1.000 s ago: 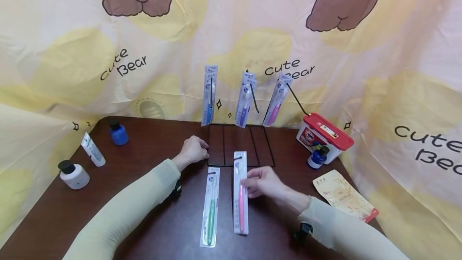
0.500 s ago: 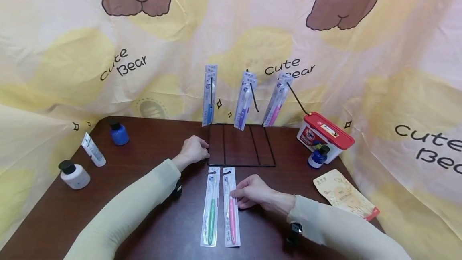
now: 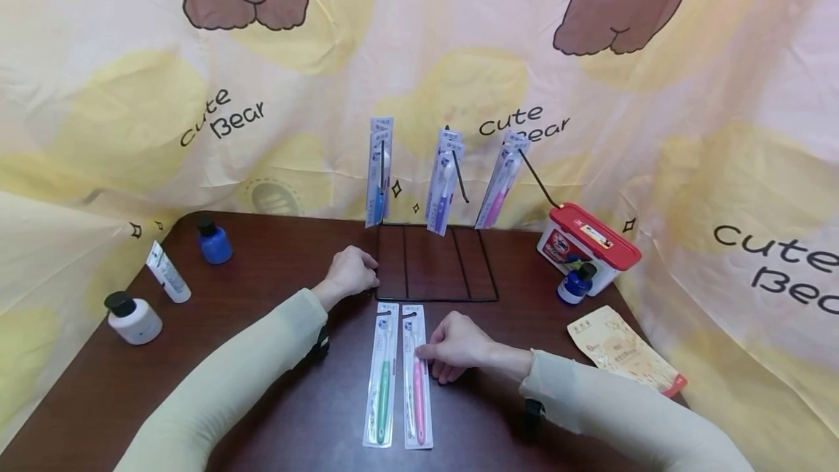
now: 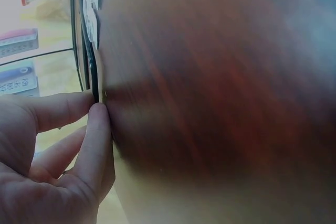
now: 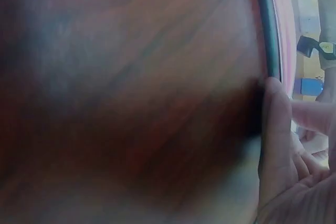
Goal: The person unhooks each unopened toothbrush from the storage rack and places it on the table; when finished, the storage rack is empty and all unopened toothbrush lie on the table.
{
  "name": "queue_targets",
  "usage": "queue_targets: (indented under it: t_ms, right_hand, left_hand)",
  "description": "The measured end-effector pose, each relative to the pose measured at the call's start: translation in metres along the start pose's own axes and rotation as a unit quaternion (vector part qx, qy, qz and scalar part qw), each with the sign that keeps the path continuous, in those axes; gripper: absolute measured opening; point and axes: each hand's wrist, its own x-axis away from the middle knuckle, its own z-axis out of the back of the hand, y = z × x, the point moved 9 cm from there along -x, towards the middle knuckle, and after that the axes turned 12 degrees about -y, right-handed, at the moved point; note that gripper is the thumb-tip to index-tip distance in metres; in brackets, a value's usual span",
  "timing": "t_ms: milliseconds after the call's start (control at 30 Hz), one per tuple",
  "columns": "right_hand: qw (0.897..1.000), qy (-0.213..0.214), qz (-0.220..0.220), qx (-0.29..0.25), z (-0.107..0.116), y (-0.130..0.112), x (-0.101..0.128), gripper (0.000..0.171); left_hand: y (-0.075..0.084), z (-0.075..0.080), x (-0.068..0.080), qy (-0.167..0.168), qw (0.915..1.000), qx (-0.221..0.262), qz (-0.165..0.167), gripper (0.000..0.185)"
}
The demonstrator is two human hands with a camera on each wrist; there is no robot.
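On the dark table two packaged toothbrushes lie side by side. The green toothbrush [image 3: 383,399] is on the left, the pink toothbrush [image 3: 418,406] on the right. My right hand [image 3: 457,344] pinches the right edge of the pink one's pack, thumb on its front. Thumb and finger of my left hand [image 3: 350,272] pinch the front left corner of the black wire rack [image 3: 438,300]; the left wrist view shows the wire [image 4: 93,72] between them. From the rack's hooks hang packs with a blue toothbrush [image 3: 379,199], a purple toothbrush [image 3: 444,199] and a pink one.
To the left stand a blue bottle [image 3: 215,245], a white tube [image 3: 169,275] and a white bottle [image 3: 135,319]. A red-lidded tub [image 3: 586,242], a dark blue bottle [image 3: 576,285] and a beige pouch [image 3: 623,352] are at the right. A printed curtain [image 3: 314,166] hangs behind.
My right hand has moved left and lowered the pink toothbrush pack beside the green one, where it now lies flat. My left hand has stayed on the rack.
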Motion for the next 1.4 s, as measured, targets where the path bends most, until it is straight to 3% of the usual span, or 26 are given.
queue_targets:
  t_ms: [67,233,400,500,600,633,700,833,867,1200,1267,1400]
  right_hand:
    - [1.000,-0.003,0.003,0.027,0.005,-0.003,0.003,0.028]
    - [0.997,0.010,0.022,0.068,0.033,-0.015,0.010,0.029]
    - [0.991,0.099,0.083,0.023,0.095,-0.046,0.015,0.023]
    - [0.973,0.185,0.140,0.010,0.140,-0.073,0.019,0.024]
    - [0.941,0.276,0.194,0.022,0.181,-0.098,0.022,0.029]
    - [0.930,0.300,0.211,0.023,0.191,-0.105,0.022,0.031]
    - [0.913,0.330,0.239,0.016,0.207,-0.116,0.019,0.032]
    - [0.897,0.353,0.267,0.021,0.217,-0.133,0.007,0.026]
    - [0.894,0.357,0.270,0.025,0.217,-0.136,0.005,0.024]
    - [0.857,0.416,0.303,0.024,0.215,-0.149,0.002,0.020]
    - [0.850,0.425,0.312,0.007,0.218,-0.145,0.006,0.019]
    - [0.837,0.426,0.334,-0.084,0.226,-0.128,0.015,0.019]
  left_hand:
    - [0.009,0.002,0.009,0.000,0.9999,-0.004,0.014,0.029]
    - [0.013,0.002,0.010,0.001,0.9999,-0.011,0.009,0.030]
    - [0.011,0.005,0.012,-0.003,0.9999,-0.002,0.012,0.030]
    - [0.009,0.006,0.012,-0.006,0.9999,0.007,0.012,0.031]
    - [0.009,0.007,0.013,-0.007,0.9999,0.009,0.005,0.031]
    - [0.001,0.004,0.005,-0.005,0.9999,0.010,-0.009,0.031]
    - [0.003,0.004,0.005,-0.006,0.9999,0.007,-0.014,0.030]
    - [0.003,0.002,0.005,-0.007,0.9999,0.006,-0.013,0.029]
    - [0.012,0.004,0.014,-0.008,1.0000,0.003,-0.001,0.030]
    - [0.003,0.002,0.003,-0.003,0.9999,-0.005,-0.011,0.029]
    - [0.007,0.002,0.007,-0.006,1.0000,0.002,-0.004,0.029]
    - [0.010,0.002,0.011,-0.006,1.0000,0.005,0.007,0.030]
